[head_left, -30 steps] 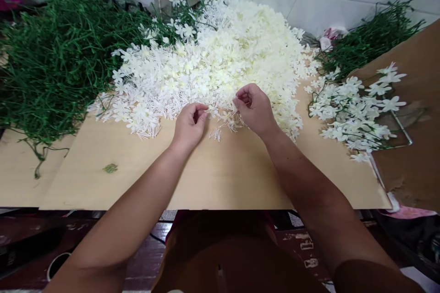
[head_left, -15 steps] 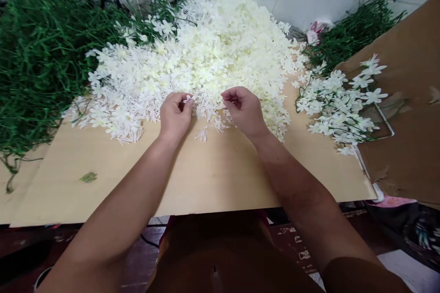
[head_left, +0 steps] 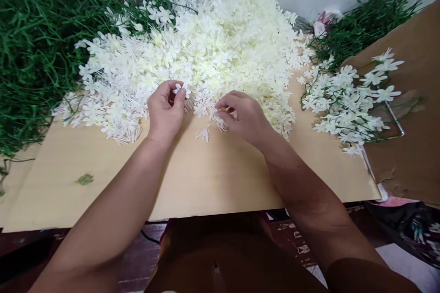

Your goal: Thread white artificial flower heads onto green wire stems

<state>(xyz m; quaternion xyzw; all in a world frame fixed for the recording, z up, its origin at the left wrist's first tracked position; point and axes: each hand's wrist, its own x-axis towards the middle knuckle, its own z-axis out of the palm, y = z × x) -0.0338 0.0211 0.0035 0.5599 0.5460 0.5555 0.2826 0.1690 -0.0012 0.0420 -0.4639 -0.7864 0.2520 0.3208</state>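
Observation:
My left hand (head_left: 165, 110) is closed, pinching a white artificial flower (head_left: 182, 89) between thumb and fingertips at the front of the pile. Across a short gap, my right hand (head_left: 244, 116) has its thumb and index fingertip drawn close together over loose thin white stamens (head_left: 205, 132). Whatever lies between those fingertips is too small to make out. Behind both hands spreads a big heap of white and pale yellow artificial flowers (head_left: 220, 41).
Green artificial stems (head_left: 37, 50) are heaped at the left, with more green stems (head_left: 364, 27) at the back right. White flowers on stems (head_left: 347, 100) lie by an upright cardboard flap (head_left: 405, 114). A small green leaf scrap (head_left: 84, 179) rests on the cardboard tabletop (head_left: 213, 178).
My left hand has shifted slightly left, and the flower in it shows more fully. My right hand has come down toward the loose stamens at the pile's front edge. The view has tilted slightly.

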